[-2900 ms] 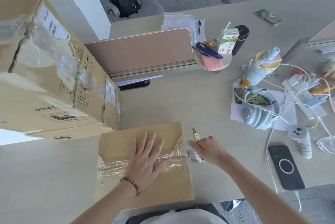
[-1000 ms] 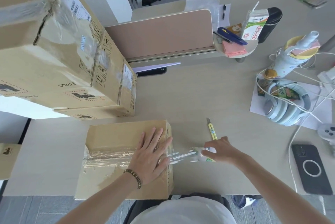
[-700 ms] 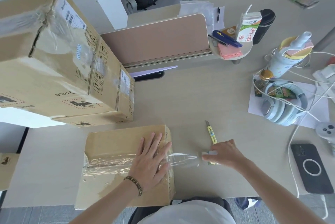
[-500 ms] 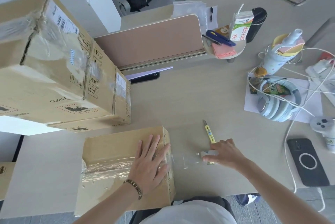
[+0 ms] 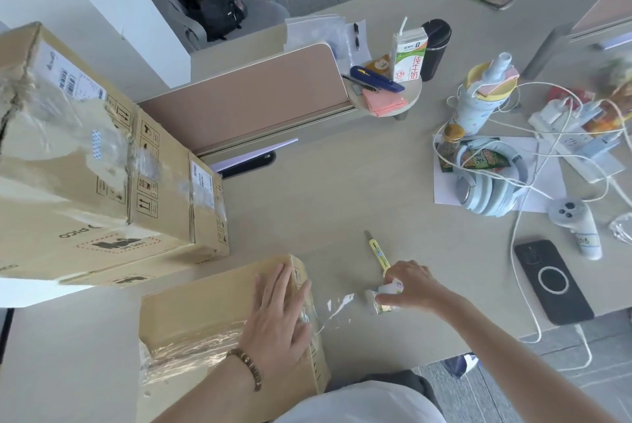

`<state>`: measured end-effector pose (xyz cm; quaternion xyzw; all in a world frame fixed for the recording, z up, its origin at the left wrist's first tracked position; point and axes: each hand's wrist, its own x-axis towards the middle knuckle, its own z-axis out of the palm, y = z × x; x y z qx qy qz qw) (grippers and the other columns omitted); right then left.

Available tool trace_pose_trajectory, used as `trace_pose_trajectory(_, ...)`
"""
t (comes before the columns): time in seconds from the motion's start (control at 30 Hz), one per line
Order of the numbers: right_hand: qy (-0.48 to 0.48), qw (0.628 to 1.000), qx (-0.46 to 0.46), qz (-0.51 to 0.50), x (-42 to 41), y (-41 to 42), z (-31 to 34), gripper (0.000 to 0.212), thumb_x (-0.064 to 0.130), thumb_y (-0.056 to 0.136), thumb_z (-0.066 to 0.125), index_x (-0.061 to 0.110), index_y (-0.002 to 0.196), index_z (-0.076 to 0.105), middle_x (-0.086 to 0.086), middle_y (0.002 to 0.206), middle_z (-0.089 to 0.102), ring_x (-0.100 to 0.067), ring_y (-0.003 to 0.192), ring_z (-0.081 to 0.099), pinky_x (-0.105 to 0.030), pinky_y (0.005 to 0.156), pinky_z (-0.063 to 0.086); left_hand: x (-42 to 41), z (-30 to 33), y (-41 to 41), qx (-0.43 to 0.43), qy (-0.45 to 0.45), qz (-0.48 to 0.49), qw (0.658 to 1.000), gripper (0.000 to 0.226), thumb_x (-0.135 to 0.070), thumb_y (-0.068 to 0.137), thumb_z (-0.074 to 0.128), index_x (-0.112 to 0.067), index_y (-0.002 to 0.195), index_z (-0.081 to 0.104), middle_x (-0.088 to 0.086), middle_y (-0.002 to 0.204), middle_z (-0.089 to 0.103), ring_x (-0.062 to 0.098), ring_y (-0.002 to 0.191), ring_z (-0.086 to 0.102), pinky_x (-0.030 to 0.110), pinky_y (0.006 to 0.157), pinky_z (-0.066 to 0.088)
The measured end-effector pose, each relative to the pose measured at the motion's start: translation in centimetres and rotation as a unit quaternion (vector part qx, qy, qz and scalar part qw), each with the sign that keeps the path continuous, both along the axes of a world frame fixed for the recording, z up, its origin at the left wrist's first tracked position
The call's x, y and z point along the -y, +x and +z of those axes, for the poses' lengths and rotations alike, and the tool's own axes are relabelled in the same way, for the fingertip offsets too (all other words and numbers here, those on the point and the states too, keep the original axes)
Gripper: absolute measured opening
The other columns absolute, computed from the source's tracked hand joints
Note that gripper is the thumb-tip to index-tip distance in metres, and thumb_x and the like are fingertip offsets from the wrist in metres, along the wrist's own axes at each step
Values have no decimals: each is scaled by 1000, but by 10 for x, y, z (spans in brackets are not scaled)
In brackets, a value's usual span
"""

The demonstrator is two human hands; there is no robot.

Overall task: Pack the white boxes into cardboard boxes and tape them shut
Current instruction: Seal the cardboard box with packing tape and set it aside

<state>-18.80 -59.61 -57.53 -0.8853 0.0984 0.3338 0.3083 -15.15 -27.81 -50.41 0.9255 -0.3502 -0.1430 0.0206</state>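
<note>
Taping step | left hand (image 5: 278, 327) flat, fingers spread, pinning tape to cardboard box (image 5: 205, 330) | right hand (image 5: 408, 287) fingers pinch tape roll (image 5: 384, 296) | next, likely: cut strip with knife (image 5: 378, 250)

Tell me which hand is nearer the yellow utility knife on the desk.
Right. The right hand holds the tape roll just beside the yellow utility knife's near end. The left hand lies flat on the cardboard box, farther off.
</note>
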Motion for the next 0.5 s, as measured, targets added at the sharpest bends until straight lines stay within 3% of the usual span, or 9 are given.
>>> trace_pose_trajectory(0.07, 0, 1000, -6, 6, 0, 2, 1, 37, 65, 75, 67, 37, 95, 54, 6, 112, 57, -16, 113, 46, -32, 95, 31, 9, 3, 9, 2, 9, -30, 999, 65, -38, 84, 53, -15, 144, 48, 21, 157, 27, 35, 152, 11, 69, 114, 19)
trace_pose_trajectory(0.17, 21, 1000, -7, -16, 0, 1, 1, 35, 60, 75, 72, 37, 96, 58, 9, 114, 53, -13, 111, 49, -30, 94, 35, 30, 9, 26, 4, 46, -94, 994, 64, -46, 84, 50, -15, 140, 53, 17, 155, 35, 35, 151, 16, 67, 115, 12)
trace_pose_trajectory(0.23, 42, 998, -8, -39, 1, -1, 0, 37, 58, 73, 75, 35, 99, 62, 10, 116, 50, -10, 108, 50, -26, 91, 38, 52, 15, 39, -81, 68, -126, 986, 60, -45, 92, 47, -15, 143, 50, 8, 155, 39, 28, 150, 22, 55, 120, 13)
trace_pose_trajectory(0.33, 53, 996, -13, -64, 3, -3, -1, 40, 58, 72, 77, 36, 103, 63, 10, 120, 48, -9, 110, 50, -25, 91, 39, 90, 17, 57, -267, 121, -86, 952, 48, -45, 94, 53, -24, 138, 52, -2, 136, 58, 21, 127, 53, 37, 105, 42)
trace_pose_trajectory(0.4, 60, 995, -17, -76, 4, -5, -2, 43, 59, 70, 77, 39, 105, 62, 11, 123, 47, -8, 112, 50, -25, 93, 39, 111, 8, 65, -321, 120, -61, 938, 46, -42, 91, 62, -25, 133, 56, -3, 130, 62, 19, 117, 59, 33, 98, 48)
trace_pose_trajectory(0.5, 70, 993, -27, -92, 6, -4, -4, 52, 60, 68, 77, 39, 112, 62, 13, 125, 45, -8, 113, 50, -26, 94, 40, 129, -9, 73, -349, 128, -69, 926, 46, -31, 87, 68, -23, 131, 58, -4, 135, 59, 19, 118, 58, 30, 99, 46)
